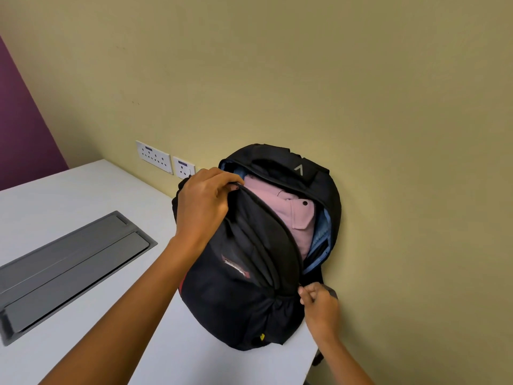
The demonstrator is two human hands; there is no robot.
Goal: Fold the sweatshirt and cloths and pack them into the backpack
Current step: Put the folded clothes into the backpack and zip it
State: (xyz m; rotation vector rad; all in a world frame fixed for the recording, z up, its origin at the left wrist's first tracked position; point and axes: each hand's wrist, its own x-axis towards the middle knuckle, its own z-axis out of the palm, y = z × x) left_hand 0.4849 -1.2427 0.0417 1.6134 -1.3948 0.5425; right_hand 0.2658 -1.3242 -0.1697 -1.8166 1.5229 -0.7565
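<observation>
A black backpack [244, 287] stands on the white table against the yellow wall, its main compartment unzipped. A folded pink garment [280, 207] fills the opening, with blue lining showing around it. My left hand [202, 201] grips the top edge of the front flap near the zipper track. My right hand [319, 301] is pinched shut at the lower right end of the zipper, on what looks like the zipper pull; the pull itself is hidden by my fingers.
The white table [83, 195] holds a grey recessed cable box [69, 268] on the left. Two white socket plates [166, 159] sit on the wall behind the bag. The table's right edge ends just beside the backpack.
</observation>
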